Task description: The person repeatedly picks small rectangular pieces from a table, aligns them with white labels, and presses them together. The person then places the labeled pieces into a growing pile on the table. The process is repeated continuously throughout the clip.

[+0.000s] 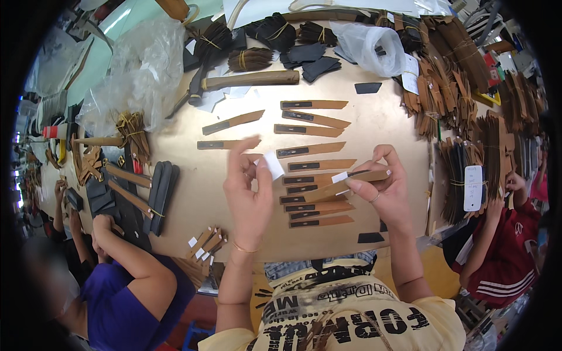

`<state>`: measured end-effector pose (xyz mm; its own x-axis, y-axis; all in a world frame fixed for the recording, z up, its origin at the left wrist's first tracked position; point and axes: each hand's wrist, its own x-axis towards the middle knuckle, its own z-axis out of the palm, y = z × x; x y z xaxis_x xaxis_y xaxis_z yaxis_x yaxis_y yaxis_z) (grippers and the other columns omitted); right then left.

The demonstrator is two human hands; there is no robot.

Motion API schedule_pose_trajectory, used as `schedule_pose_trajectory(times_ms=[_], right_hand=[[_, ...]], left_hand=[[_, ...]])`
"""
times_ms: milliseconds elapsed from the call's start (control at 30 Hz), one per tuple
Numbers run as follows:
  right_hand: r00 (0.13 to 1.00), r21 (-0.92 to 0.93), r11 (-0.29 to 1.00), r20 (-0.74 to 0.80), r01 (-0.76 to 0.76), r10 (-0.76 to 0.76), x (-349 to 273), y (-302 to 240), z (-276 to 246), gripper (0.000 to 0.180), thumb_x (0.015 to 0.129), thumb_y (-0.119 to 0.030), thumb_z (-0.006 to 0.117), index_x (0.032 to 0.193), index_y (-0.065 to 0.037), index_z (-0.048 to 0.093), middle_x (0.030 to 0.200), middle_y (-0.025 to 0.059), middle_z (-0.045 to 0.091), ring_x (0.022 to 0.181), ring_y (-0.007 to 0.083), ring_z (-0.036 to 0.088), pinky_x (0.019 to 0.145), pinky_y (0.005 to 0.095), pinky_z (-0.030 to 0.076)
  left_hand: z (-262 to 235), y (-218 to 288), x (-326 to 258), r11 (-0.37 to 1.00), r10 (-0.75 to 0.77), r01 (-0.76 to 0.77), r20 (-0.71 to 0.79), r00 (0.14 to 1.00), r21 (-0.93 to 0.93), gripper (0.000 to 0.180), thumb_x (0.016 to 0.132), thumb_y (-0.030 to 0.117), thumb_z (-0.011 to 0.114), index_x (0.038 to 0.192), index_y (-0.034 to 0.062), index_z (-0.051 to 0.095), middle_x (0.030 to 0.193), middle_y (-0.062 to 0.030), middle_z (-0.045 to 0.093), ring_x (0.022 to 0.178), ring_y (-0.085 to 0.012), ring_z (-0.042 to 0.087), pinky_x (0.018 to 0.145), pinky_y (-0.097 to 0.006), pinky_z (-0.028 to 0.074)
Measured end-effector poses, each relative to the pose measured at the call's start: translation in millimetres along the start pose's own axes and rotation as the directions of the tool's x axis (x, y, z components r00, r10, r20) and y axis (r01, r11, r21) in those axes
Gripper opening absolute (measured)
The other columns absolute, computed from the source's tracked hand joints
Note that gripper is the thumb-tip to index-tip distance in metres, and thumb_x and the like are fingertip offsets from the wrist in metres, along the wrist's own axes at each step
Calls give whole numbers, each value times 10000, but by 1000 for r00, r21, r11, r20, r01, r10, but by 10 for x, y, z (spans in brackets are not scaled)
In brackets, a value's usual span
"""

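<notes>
Between its thumb and fingers, my left hand [249, 199] pinches a small white paper piece [271, 166], held up over the table. My right hand [391, 196] grips a tan leather strip [328, 191], tilted above the others, with small white patches on it. Beneath that strip, a column of brown leather strips with black ends [316, 164] lies on the table, some partly covered by it. Beyond my left hand are two more such strips, one slanted [234, 121] and one lying level [219, 144].
A hammer [252, 79] lies at the back near black leather bundles [272, 32] and plastic bags [374, 50]. Tied brown bundles [439, 88] and a white tag [473, 187] stand right. Labelled strips [208, 245] sit near left. Co-workers flank me, one in a purple top [129, 298].
</notes>
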<state>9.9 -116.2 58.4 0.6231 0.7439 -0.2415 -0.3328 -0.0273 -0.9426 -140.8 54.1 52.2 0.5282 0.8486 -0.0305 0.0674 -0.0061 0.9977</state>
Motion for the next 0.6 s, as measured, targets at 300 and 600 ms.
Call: schedule_pose_trajectory(times_ms=[300,600], right_hand=[[994,-259,961,-23,93,-103,-64,82,63,488,808,27,747,1129,-94,400,936,37,642,884,95,612,777,243,516],[997,-183,981,55,58,-48,-63,182,17,532,913,-43,673,1366,-41,392,989,62,624,890,104,572,831,226,443]], left_hand=[[264,53,-266,999,5,-22,389,921,38,153,871,125,717,939,-11,723,906,-105,631,829,-183,619,743,-305,491],[-773,144,-632,911,-31,14,35,999,413,125,821,91,757,919,15,746,887,-85,674,828,-188,638,736,-294,498]])
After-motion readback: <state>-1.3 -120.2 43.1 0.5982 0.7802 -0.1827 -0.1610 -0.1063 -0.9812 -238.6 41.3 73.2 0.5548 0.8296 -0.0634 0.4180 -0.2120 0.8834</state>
